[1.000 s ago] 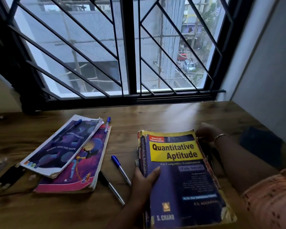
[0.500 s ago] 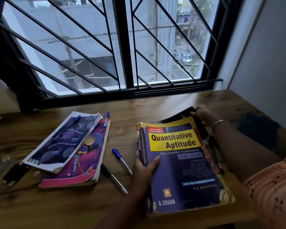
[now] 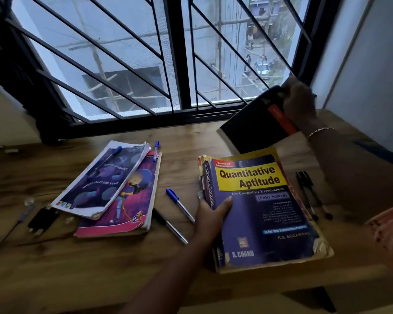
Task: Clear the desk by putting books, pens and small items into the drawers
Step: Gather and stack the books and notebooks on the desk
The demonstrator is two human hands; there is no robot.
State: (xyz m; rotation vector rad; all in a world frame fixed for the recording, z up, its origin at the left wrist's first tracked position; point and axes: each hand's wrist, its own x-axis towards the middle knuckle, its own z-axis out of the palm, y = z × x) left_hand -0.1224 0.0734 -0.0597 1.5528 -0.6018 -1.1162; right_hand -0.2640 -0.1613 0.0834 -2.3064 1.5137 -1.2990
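A thick blue and yellow Quantitative Aptitude book (image 3: 263, 211) lies on the wooden desk (image 3: 145, 264). My left hand (image 3: 212, 214) grips its spine edge, thumb on the cover. My right hand (image 3: 301, 103) holds a black book with an orange spine (image 3: 256, 125) by its top edge, tilted up above the desk behind the thick book. Two notebooks, a white-edged one (image 3: 102, 180) on a pink one (image 3: 132, 207), lie at the left. A blue-capped pen (image 3: 179, 205) and a black pen (image 3: 169, 225) lie between the notebooks and the thick book.
Two black pens (image 3: 311, 193) lie right of the thick book. A blue pen (image 3: 156, 150) rests on the notebooks' far edge. A black charger (image 3: 42, 219) and small bits sit at the far left. A barred window (image 3: 179, 64) stands behind the desk; a wall at right.
My right hand has pulled the black book out from behind the thick book and lifted it up and to the right. The black pens at the right are uncovered.
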